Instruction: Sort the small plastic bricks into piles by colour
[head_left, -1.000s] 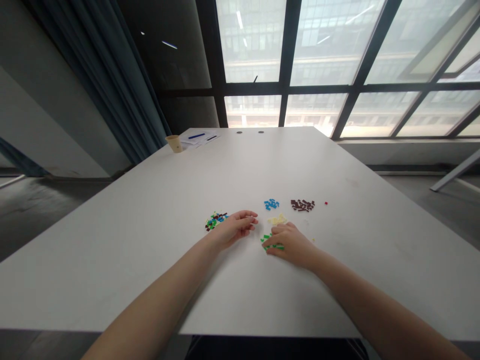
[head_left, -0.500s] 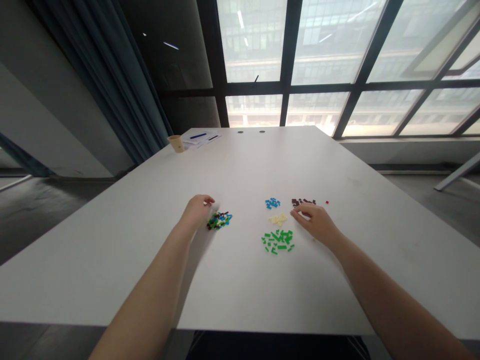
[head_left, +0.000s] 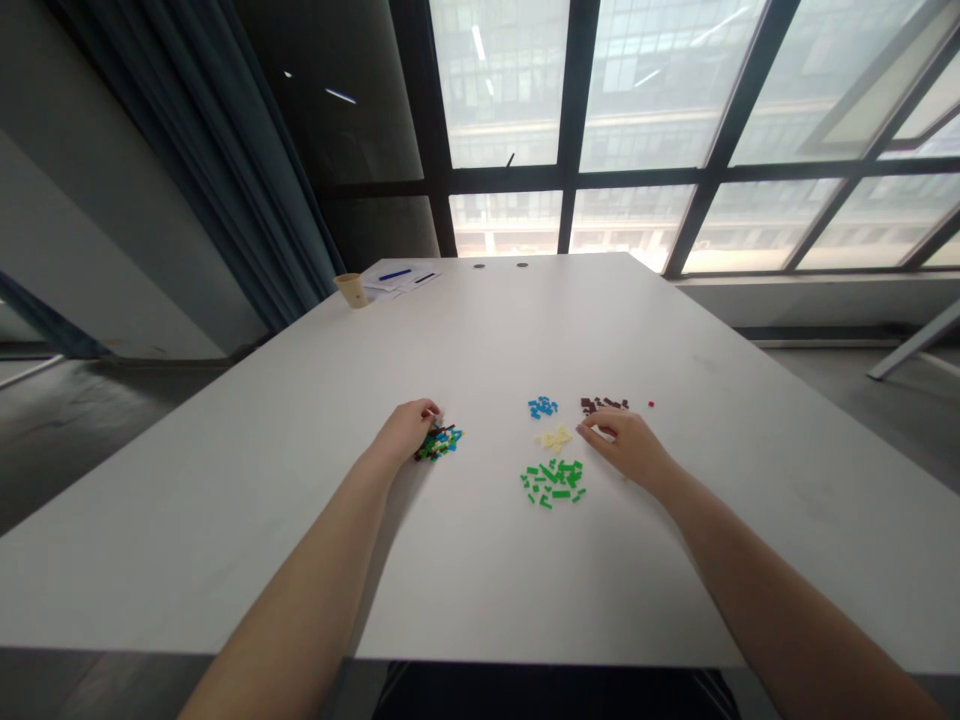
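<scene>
My left hand (head_left: 407,429) rests on the white table (head_left: 480,560), fingers curled onto the left edge of a mixed pile of small coloured bricks (head_left: 443,442). My right hand (head_left: 628,444) lies just right of a small cream pile (head_left: 554,438), its fingers bent and pinched near the dark brown pile (head_left: 602,404); what they hold is too small to see. A green pile (head_left: 554,483) lies in front of the cream one, and a blue pile (head_left: 541,407) lies behind it. A single red piece (head_left: 650,404) sits right of the brown pile.
At the table's far left corner stand a paper cup (head_left: 352,289) and sheets of paper with a blue pen (head_left: 395,277). Large windows rise behind the table, and a dark curtain hangs at the left.
My left hand moved from the middle leftward to the mixed pile and now touches it. My right hand left the green pile and reached back to beside the brown and cream piles.
</scene>
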